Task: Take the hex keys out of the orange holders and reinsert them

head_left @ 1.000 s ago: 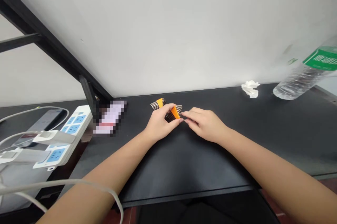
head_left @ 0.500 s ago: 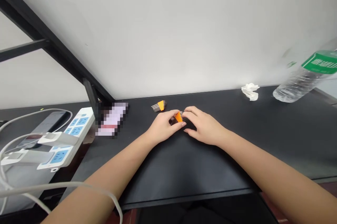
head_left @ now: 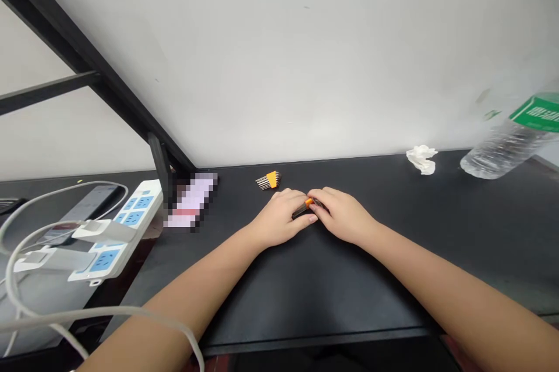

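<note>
A small orange holder with metal rods (head_left: 309, 202) lies between my two hands, mostly hidden by the fingers. My left hand (head_left: 282, 216) is closed around its left end, where dark rods show between thumb and forefinger. At the right end, the curled fingers of my right hand (head_left: 341, 213) grip the holder and its dark tips. What kind of rods they are is too small to tell. Behind my left hand, a second orange holder with several thin metal rods (head_left: 273, 180) rests on the black table, touched by neither hand.
On the left are a white power strip (head_left: 126, 232) with plugged-in chargers, a phone (head_left: 85, 209) and loose white cables. A pixelated pale item (head_left: 192, 200) lies beside the black frame (head_left: 117, 110). Crumpled tissue (head_left: 422, 159) and a clear bottle (head_left: 502, 148) are at the right.
The held orange holder has turned and is now more covered by my fingers. My right hand has closed in on its right end. The view has shifted slightly.
</note>
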Demonstrator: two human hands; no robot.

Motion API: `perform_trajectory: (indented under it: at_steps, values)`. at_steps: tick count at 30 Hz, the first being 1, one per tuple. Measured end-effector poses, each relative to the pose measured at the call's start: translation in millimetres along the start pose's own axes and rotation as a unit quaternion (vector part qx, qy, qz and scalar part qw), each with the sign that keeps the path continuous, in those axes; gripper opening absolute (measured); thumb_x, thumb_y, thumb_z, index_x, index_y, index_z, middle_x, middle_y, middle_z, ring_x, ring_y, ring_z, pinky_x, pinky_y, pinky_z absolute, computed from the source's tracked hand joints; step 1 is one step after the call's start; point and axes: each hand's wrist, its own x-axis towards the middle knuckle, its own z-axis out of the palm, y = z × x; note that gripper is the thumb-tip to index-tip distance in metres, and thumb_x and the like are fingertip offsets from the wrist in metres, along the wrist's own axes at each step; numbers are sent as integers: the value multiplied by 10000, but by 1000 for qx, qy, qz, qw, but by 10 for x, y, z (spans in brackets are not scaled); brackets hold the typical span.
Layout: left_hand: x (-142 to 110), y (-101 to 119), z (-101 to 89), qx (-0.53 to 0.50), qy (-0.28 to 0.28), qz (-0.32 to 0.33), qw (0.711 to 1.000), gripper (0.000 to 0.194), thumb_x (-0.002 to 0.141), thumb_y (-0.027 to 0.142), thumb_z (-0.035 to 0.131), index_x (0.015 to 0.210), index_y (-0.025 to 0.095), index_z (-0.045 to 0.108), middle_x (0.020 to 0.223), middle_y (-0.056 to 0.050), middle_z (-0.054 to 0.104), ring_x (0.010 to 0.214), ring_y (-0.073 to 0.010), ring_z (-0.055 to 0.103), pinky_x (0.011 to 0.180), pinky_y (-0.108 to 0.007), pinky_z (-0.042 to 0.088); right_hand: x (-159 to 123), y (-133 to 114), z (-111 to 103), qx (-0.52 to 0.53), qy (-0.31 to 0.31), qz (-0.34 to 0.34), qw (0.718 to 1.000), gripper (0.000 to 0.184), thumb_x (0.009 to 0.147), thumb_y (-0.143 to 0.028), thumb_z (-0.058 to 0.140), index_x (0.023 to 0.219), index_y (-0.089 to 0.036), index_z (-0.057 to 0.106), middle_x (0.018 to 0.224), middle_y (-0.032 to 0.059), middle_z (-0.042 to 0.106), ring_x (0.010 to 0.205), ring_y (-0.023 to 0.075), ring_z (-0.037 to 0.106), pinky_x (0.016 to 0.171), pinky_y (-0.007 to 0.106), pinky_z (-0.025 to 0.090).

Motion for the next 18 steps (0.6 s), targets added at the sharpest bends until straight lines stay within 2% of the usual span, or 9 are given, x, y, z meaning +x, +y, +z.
perform_trajectory:
  at_steps: [4,7,9,11,14,18]
  values:
    - [-12,-101,-4,14,84,6,996,296,955,410,632,1185,231,687,1174,-59,726,1106,-218,651,1007,-385,512,50,86,-48,-37,-14,47,998,253,1055,-262,415,967,-207,645,946,49,703,839,173,646,758,280,443]
    - [-6,-190,-41,83,142,-3,986,271,958,377,616,1171,231,698,1206,-68,722,1156,-237,645,1060,-426,498,90,137,-106,-58,-29,84,994,272,1040,-261,422,878,-203,633,883,43,709,765,165,634,689,269,404]
    - [4,-253,-87,147,168,-40,974,301,946,375,621,1205,237,688,1282,-79,693,1227,-272,609,1085,-475,480,108,185,-157,-64,-44,114,990,268,1022,-260,441,851,-208,640,857,39,711,751,165,632,667,263,387]
    - [15,-326,-138,199,174,-98,959,396,916,374,646,1287,235,647,1390,-98,631,1323,-317,542,1099,-527,466,115,260,-218,-68,-59,150,985,263,1005,-266,452,847,-216,655,846,37,713,749,169,633,651,262,378]
    - [25,-446,-188,222,150,-172,948,572,894,363,649,1430,205,528,1524,-131,521,1435,-345,445,1150,-559,429,104,407,-325,-84,-64,203,974,241,987,-294,468,907,-228,685,872,45,719,749,181,634,627,269,370]
    - [32,-554,-175,204,115,-197,952,681,921,392,603,1527,157,398,1596,-167,437,1498,-339,381,1217,-537,364,78,559,-446,-102,-61,254,960,231,971,-377,506,980,-242,694,906,58,727,744,205,635,584,282,354]
